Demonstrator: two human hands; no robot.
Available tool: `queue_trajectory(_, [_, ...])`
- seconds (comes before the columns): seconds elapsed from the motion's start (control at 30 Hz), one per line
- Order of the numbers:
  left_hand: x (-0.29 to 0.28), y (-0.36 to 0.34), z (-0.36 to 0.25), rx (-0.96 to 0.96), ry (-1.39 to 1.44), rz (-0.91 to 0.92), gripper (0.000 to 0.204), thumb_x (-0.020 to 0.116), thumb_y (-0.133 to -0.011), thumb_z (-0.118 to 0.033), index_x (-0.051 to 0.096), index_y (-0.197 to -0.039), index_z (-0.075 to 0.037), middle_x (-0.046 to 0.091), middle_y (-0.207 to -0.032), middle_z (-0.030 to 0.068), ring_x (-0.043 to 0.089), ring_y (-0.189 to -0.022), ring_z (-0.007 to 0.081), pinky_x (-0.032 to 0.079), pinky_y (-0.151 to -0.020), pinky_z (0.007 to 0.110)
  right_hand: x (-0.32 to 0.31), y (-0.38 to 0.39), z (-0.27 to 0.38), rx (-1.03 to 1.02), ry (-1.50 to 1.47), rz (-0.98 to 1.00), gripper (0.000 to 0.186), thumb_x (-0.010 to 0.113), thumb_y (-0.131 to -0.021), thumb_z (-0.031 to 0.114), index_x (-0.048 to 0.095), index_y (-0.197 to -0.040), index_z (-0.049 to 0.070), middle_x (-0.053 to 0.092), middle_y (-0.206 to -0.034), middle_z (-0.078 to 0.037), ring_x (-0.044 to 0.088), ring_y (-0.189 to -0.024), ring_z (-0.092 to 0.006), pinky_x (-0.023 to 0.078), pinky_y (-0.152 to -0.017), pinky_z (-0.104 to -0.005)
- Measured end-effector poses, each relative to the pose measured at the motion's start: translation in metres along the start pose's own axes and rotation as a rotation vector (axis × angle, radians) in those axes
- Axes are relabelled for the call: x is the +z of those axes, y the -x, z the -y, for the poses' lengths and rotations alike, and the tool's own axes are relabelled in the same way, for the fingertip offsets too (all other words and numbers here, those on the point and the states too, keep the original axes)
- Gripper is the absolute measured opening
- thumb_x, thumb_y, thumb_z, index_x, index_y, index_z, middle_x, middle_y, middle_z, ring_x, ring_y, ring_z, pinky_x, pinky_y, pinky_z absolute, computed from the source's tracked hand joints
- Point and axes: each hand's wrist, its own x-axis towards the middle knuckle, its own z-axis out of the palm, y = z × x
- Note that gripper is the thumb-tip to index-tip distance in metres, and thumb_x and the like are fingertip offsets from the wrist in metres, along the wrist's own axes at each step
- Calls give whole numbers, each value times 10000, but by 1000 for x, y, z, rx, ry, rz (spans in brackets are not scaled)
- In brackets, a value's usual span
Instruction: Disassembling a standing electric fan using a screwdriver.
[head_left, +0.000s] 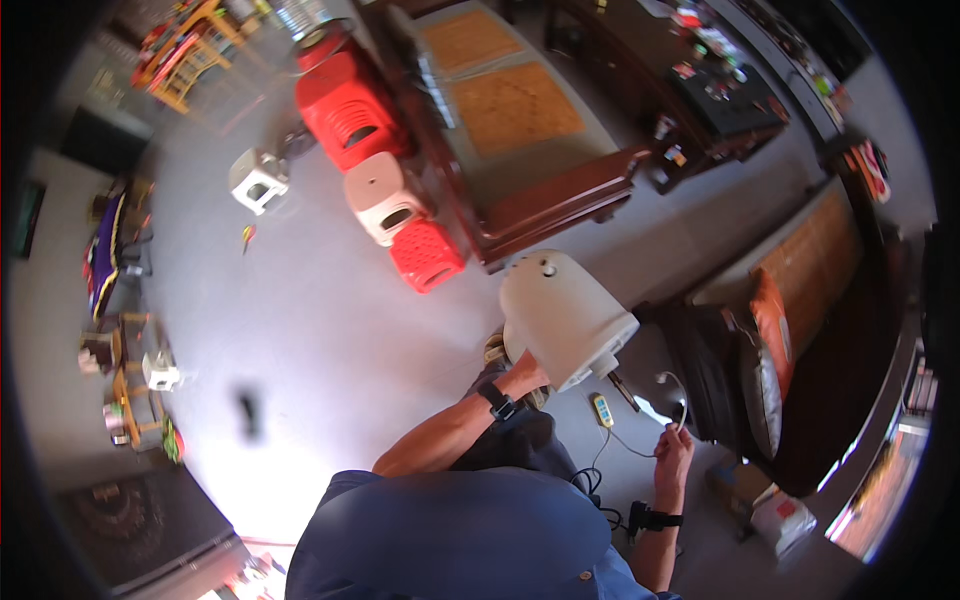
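My left hand (530, 372) holds up a white plastic appliance housing (560, 310), rounded at the top, with a metal shaft (625, 390) sticking out below; its fingers are mostly hidden behind it. My right hand (672, 448) pinches a white cord (681, 395) that curves up near the shaft. Just left of that hand, a yellow and white power strip (602, 410) has a cable running down from it to dark cables (588, 485) by my body.
Stacked red (345, 110) and cream stools (378, 195) stand beside a wooden bench (550, 215). A small white stool (258, 180) is at left. A wooden sofa with cushions (775, 330) lines the right, boxes (740, 485) near it. A dark table (140, 530) is lower left.
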Motion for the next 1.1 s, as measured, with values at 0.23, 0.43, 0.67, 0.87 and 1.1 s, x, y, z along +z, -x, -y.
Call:
queue_trajectory(0.23, [-69,101,-3,227,784,-602,413,744,-884,-120,596,-1261,-37,666,-1186,95,626,-1118,214,549,-895,367,67,-5,27,-146,295,255,158,625,-940,188,575,-804,125,461,-617,59,400,-519,-40,279,-476,-224])
queue_trajectory(0.43, [-154,194,-24,99,193,-1012,485,715,-858,67,540,-1303,-15,664,-1133,88,673,-932,177,583,-750,317,163,16,19,76,684,624,178,616,-948,148,686,-967,-14,621,-647,-53,466,-475,-67,338,-436,-238])
queue_trajectory(0.67, [-277,292,-24,86,380,-1445,274,746,-829,-25,634,-1077,-51,668,-990,32,653,-893,153,544,-803,315,373,110,31,6,774,955,187,593,-971,151,684,-980,-11,621,-676,-35,442,-488,-53,326,-452,-220])
queue_trajectory(0.87, [-382,362,-27,193,252,-1816,367,775,-796,-73,620,-1128,-39,652,-1017,44,613,-902,148,530,-777,326,533,169,31,4,782,1270,159,582,-983,131,675,-1019,7,620,-725,-18,466,-553,-38,354,-503,-205])
queue_trajectory(1.1, [-516,420,-31,380,259,-2185,390,750,-772,-51,587,-1126,-40,580,-1040,27,555,-940,162,485,-858,347,722,197,42,-137,754,1394,125,564,-958,50,661,-985,-25,632,-747,-45,532,-617,-75,414,-569,-223])
